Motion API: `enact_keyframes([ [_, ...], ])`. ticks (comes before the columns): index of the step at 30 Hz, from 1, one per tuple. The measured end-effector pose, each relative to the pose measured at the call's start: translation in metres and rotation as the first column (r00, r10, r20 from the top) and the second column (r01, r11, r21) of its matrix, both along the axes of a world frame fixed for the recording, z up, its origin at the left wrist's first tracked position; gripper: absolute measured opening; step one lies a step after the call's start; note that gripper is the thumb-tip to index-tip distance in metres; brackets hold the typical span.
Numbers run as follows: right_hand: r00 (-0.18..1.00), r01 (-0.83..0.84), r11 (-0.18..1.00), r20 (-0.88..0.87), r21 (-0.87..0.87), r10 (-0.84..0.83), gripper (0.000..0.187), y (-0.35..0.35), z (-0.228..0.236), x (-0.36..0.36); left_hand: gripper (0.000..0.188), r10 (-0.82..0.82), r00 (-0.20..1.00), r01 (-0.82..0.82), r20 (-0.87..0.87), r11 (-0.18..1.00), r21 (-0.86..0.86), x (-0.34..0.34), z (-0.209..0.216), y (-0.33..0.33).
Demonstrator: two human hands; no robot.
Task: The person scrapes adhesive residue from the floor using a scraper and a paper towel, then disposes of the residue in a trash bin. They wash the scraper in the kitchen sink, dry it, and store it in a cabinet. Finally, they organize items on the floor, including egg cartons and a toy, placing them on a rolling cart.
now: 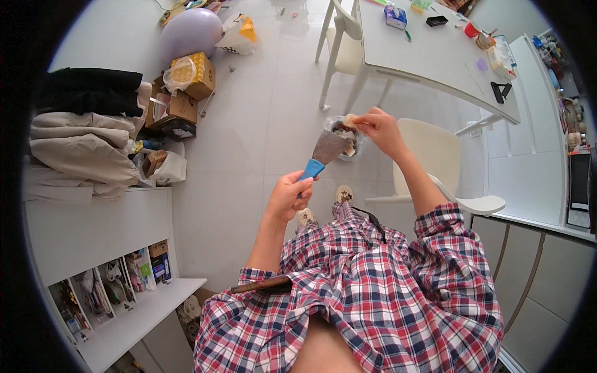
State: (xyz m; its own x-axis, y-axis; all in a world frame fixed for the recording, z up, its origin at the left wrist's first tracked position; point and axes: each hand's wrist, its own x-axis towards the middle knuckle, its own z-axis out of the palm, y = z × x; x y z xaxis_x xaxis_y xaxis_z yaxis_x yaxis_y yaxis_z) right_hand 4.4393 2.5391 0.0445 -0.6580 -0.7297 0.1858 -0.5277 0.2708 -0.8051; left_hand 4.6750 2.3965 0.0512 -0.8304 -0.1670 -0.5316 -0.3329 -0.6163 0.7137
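Observation:
My left hand (288,194) is closed round the blue handle of a scraper (330,147) with a broad, stained metal blade. The blade points up and to the right, over the near left edge of a small lined trash bin (359,151) on the floor. Dark and pale waste shows inside the bin. Above its far side, my right hand (380,129) pinches a small pale, crumpled piece (351,120), perhaps tissue; its exact kind is hard to make out. The blade and the piece are apart.
A white chair (429,152) stands right of the bin, and a white table (416,56) with small items lies beyond. Another chair (345,53) is at the table's left. Boxes (198,74), a purple ball (191,34) and draped clothes (87,140) line the left side.

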Motion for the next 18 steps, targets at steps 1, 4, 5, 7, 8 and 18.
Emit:
enact_keyframes([
  [1,0.997,-0.06,0.998,-0.056,0.001,0.06,0.01,-0.008,0.0,-0.001,0.017,-0.017,1.0,0.017,-0.001,1.0,0.002,-0.002,-0.001,0.001],
  [4,0.956,-0.237,0.97,-0.163,0.057,0.243,0.009,-0.033,-0.003,-0.002,0.016,-0.026,0.999,0.027,-0.028,1.0,0.004,-0.003,0.001,0.004],
  [5,0.941,-0.287,0.953,-0.158,0.099,0.3,0.009,-0.037,-0.005,-0.001,0.015,-0.031,0.999,0.03,-0.025,0.999,-0.015,-0.004,0.001,0.004],
  [7,0.907,-0.388,0.912,-0.122,0.135,0.404,0.009,-0.036,-0.009,-0.003,0.014,-0.031,0.999,0.03,-0.019,0.998,-0.055,0.0,0.001,0.003],
  [8,0.905,-0.405,0.905,-0.086,0.132,0.417,0.008,-0.031,-0.01,-0.005,0.014,-0.014,0.999,0.013,-0.032,0.999,-0.043,0.0,0.0,0.006],
  [18,0.892,-0.402,0.909,0.271,0.112,0.361,0.011,0.022,0.006,-0.032,0.014,0.084,0.996,-0.084,-0.023,0.996,-0.025,0.001,-0.005,-0.009],
])
